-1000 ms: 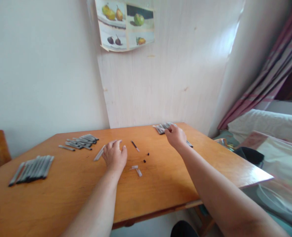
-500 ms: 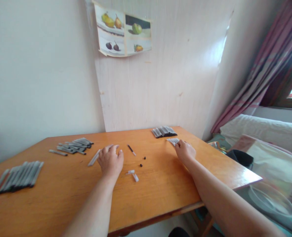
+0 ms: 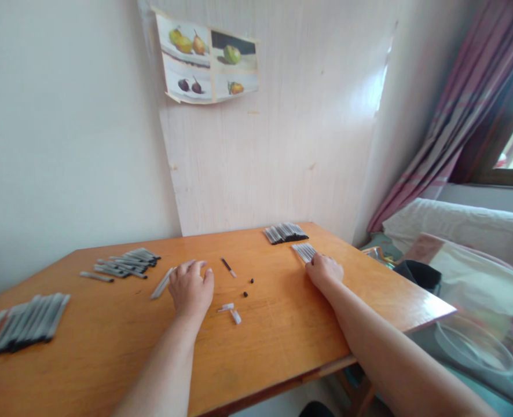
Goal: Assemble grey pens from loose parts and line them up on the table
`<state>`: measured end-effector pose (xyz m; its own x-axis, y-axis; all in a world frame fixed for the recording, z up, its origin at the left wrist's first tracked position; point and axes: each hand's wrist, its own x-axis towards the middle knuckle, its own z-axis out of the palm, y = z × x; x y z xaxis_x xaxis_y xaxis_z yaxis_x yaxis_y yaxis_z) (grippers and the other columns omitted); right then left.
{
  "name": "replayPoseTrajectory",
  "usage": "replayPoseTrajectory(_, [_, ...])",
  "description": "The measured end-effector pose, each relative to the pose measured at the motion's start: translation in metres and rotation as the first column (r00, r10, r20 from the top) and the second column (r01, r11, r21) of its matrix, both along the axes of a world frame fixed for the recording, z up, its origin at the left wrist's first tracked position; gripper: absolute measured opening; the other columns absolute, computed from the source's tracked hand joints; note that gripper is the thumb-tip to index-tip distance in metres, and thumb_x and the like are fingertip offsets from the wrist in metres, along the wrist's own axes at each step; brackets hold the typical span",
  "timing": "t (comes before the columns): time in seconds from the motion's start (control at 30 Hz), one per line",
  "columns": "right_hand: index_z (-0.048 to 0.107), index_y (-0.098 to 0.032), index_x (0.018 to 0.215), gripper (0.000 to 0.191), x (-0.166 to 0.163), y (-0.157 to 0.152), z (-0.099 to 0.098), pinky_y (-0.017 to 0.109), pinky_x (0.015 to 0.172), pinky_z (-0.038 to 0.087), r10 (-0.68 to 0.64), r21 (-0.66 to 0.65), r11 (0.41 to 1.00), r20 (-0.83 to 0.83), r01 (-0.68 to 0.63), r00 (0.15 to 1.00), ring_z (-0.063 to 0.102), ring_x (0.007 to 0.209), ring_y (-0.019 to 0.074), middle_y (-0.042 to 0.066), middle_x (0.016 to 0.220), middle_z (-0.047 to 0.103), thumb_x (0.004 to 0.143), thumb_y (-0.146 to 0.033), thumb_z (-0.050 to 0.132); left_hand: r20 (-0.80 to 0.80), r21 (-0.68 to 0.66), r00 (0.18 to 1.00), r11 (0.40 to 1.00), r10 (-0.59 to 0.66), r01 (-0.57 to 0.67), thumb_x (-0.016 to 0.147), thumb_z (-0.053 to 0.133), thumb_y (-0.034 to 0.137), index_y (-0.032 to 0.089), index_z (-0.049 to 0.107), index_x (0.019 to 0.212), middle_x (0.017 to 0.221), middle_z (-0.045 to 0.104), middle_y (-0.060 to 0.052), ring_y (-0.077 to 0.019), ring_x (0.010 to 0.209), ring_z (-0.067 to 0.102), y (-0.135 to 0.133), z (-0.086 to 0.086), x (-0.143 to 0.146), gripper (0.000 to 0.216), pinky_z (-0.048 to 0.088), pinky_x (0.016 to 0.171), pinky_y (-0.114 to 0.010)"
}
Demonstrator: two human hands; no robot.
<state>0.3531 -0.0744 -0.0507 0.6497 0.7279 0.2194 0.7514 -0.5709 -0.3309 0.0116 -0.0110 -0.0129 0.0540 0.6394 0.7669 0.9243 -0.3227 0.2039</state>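
- Fingers: right hand point(image 3: 325, 270) lies flat, fingers loosely spread, tips touching the near end of a small row of pen tubes point(image 3: 304, 252); nothing gripped.
- The row lies just beyond the fingertips, long axes pointing away toward the wall.
- Left hand point(image 3: 191, 288) rests palm-down and slack on the table point(image 3: 109, 341), a single tube point(image 3: 162, 283) just to its left, holding nothing.
- Right hand is nearer the row; a bigger stack point(image 3: 286, 232) sits farther back.

Fruit poster point(image 3: 207, 58) — striped curtain point(image 3: 465, 110).
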Motion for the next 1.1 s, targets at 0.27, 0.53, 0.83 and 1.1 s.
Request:
replayPoseTrajectory(0.27, [0.066, -0.024, 0.103, 0.034, 0.0047, -0.0044, 0.0029, 0.040, 0.080, 0.040, -0.032, 0.072, 0.997, -0.054, 0.036, 0.998, 0.054, 0.103, 0.0278, 0.010, 0.110, 0.064, 0.084, -0.035, 0.040, -0.003, -0.027, 1.000, 1.000, 0.003, -0.003, 0.081, 0.050, 0.035, 0.021, 0.067, 0.099, 0.110, 0.061, -0.010, -0.0272, 0.109, 0.049, 0.0003, 0.0017, 0.0001, 0.029, 0.034, 0.097, -0.041])
replayPoseTrajectory(0.53, [0.067, -0.032, 0.109, 0.036, -0.0016, -0.0077, 0.0030, 0.047, 0.095, 0.024, 0.198, 0.073, 0.976, 0.077, -0.204, 0.977, 0.040, 0.118, 0.0291, 0.005, 0.119, 0.063, 0.087, -0.036, 0.039, -0.016, -0.014, 1.000, 1.000, 0.003, -0.003, 0.081, 0.050, 0.035, 0.021, 0.068, 0.098, 0.110, 0.061, -0.010, -0.0268, 0.109, 0.050, 0.0004, 0.0019, -0.0001, 0.029, 0.033, 0.098, -0.041])
replayPoseTrajectory(0.83, [0.072, -0.024, 0.091, 0.039, -0.0027, -0.0046, -0.0004, 0.046, 0.090, 0.025, 0.213, -0.006, 0.977, 0.082, -0.213, 0.974, 0.042, 0.113, 0.0308, 0.011, 0.110, 0.065, 0.089, -0.033, 0.034, -0.039, -0.022, 0.999, 1.000, 0.005, -0.005, 0.081, 0.050, 0.036, 0.021, 0.068, 0.098, 0.110, 0.061, -0.011, -0.0272, 0.108, 0.050, 0.0033, 0.0009, -0.0017, 0.029, 0.034, 0.097, -0.041])
replayPoseTrajectory(1.1, [0.071, -0.027, 0.101, 0.039, -0.0039, -0.0062, 0.0000, 0.046, 0.089, 0.026, 0.178, -0.035, 0.984, 0.089, -0.175, 0.980, 0.041, 0.112, 0.0302, 0.011, 0.117, 0.061, 0.089, -0.034, 0.034, -0.038, -0.021, 0.999, 1.000, 0.001, -0.002, 0.081, 0.049, 0.036, 0.021, 0.068, 0.098, 0.109, 0.062, -0.010, -0.0266, 0.107, 0.050, 0.0017, 0.0016, -0.0022, 0.029, 0.033, 0.097, -0.041])
